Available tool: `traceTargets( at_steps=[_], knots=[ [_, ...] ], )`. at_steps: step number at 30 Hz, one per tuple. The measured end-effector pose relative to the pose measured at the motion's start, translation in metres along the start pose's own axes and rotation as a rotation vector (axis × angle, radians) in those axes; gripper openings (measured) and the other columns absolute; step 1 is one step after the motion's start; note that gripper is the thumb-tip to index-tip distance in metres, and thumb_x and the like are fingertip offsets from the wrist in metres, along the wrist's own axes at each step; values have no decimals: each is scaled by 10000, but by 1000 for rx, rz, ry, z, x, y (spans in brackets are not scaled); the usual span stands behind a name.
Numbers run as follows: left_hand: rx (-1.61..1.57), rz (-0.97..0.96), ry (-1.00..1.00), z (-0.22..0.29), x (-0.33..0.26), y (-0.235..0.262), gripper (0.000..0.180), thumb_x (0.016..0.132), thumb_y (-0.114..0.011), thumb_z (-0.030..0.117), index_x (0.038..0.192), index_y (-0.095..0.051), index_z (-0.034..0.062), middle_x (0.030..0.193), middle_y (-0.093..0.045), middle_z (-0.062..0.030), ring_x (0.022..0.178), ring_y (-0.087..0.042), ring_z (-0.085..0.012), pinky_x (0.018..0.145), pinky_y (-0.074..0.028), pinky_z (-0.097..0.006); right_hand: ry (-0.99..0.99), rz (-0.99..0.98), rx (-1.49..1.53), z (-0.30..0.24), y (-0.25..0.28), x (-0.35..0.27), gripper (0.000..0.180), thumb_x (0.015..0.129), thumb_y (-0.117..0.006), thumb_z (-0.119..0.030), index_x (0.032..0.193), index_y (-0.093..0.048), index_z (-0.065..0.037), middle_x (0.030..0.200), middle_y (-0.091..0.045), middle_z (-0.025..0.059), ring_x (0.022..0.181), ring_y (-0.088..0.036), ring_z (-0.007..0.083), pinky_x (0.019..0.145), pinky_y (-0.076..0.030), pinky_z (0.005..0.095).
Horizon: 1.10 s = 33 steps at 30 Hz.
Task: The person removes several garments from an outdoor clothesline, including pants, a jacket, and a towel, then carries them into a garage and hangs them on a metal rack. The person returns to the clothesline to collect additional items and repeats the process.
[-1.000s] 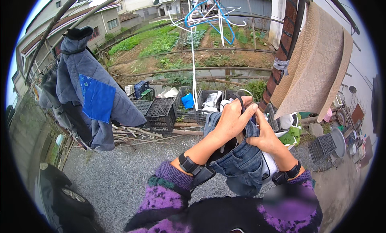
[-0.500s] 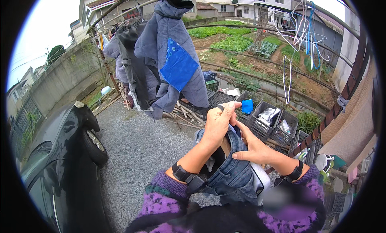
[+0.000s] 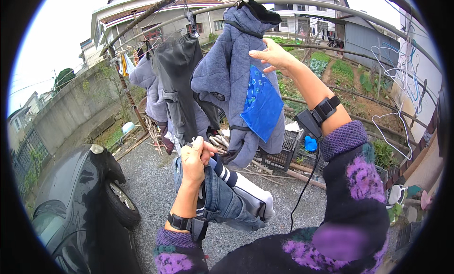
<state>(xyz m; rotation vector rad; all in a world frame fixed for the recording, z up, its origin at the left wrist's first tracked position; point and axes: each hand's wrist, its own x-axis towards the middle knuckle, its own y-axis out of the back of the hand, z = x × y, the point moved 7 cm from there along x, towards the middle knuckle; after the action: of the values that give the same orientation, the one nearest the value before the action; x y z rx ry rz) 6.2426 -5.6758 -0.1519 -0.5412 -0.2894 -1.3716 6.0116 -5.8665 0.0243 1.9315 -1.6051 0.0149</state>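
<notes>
In front of my body, my left hand is closed around the top of a pair of blue jeans. Beside the jeans hangs a white cloth piece with dark stripes; its kind is unclear. My right hand is raised, holding nothing, its fingers apart. It is close to a grey-blue quilted garment with a blue patch; whether they touch I cannot tell. That garment hangs from a long pole overhead.
Dark trousers and other clothes hang farther left. Several wire hangers dangle at the right. A dark car stands on the left, on gravel. Sticks and black crates lie beyond the hanging clothes.
My right hand has left the jeans and risen to the quilted garment. My left hand has shifted left with the jeans. The view has turned, so the hanging clothes appear farther right.
</notes>
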Motion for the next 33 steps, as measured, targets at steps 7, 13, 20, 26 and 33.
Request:
traceTargets(
  at_steps=[7,13,20,26,33],
  knots=[
    [203,-17,-27,-53,97,85,482,949,-462,298,650,-633,-39,455,-410,31,400,-322,-47,413,-248,-221,351,522,-447,-26,17,157,774,693,-712,-422,1257,-442,34,1262,-491,255,1165,-479,413,965,-426,435],
    [235,27,29,-98,173,135,446,941,-465,272,667,-637,-34,470,-406,44,419,-322,-37,424,-234,-218,657,889,-1063,-87,14,227,491,769,-641,-350,1149,-552,-52,1175,-555,169,1162,-484,312,973,-385,475],
    [105,118,-28,-142,253,204,470,945,-458,269,635,-619,-46,451,-422,8,414,-371,-68,446,-318,-231,708,798,-1237,-32,-11,222,145,772,-587,-173,826,-614,-42,852,-605,133,824,-605,296,772,-484,410],
    [-59,59,13,-185,312,241,466,943,-468,260,620,-597,-50,428,-380,16,396,-357,-77,457,-338,-232,232,850,-1034,-48,13,263,427,840,-552,-428,929,-687,-33,874,-652,237,880,-638,365,816,-481,424],
    [-191,-113,83,-218,365,242,461,941,-465,249,630,-610,-58,441,-416,2,407,-377,-81,471,-346,-239,-33,1065,-1361,-72,-3,290,266,770,-530,-196,929,-704,-72,930,-668,204,934,-641,362,820,-496,435]
  ],
)
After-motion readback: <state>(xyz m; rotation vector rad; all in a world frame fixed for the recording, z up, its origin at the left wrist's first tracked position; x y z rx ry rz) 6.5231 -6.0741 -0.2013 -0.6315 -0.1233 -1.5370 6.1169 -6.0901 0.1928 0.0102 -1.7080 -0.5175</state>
